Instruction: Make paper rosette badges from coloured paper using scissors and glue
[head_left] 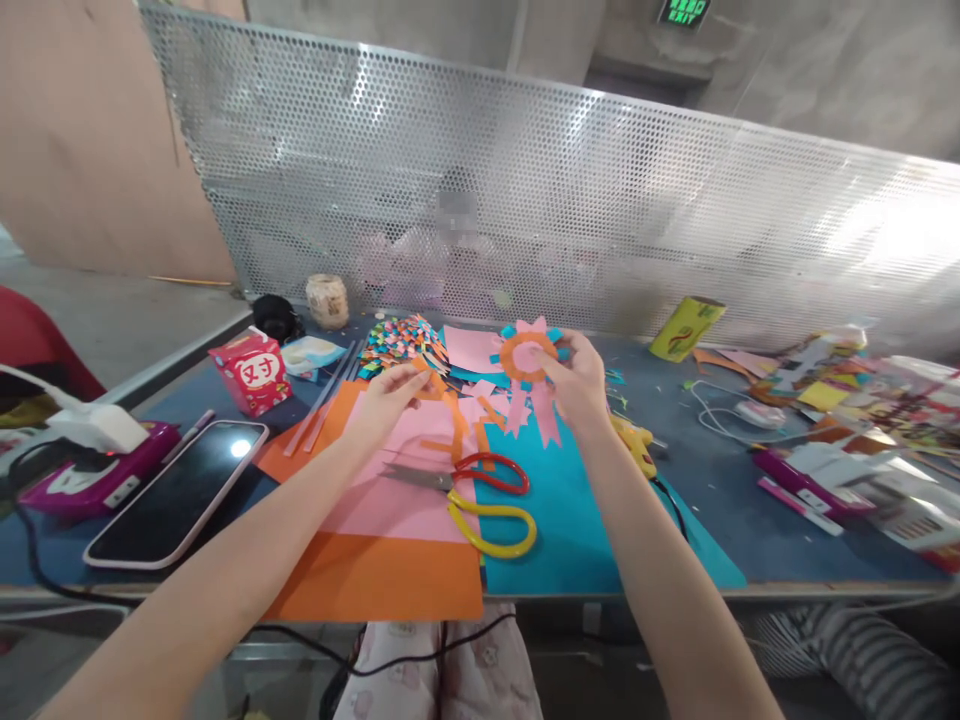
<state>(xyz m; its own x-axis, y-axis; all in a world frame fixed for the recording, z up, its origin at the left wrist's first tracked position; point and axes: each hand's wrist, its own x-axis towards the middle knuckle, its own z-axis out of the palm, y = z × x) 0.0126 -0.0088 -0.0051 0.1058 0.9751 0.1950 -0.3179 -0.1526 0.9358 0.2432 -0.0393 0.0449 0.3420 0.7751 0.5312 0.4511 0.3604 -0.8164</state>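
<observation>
My right hand [576, 385] is closed on a paper rosette [526, 362] with an orange ring, pink points and pink tails, lifted above the table. My left hand [391, 392] pinches a thin orange paper strip [442, 395] that curls down toward the sheets. Under both hands lie a pink sheet [409, 480], an orange sheet [375, 575] and a blue sheet [559, 510]. Scissors [480, 495] with red and yellow handles rest on the pink and blue sheets, between my forearms.
A phone [176, 490] lies at the left beside a purple device [94, 475] and a red carton [251, 370]. A pile of small coloured paper pieces [401, 342] sits behind. Craft scraps crowd the right end [862, 400]. A perforated metal screen [525, 200] closes the back.
</observation>
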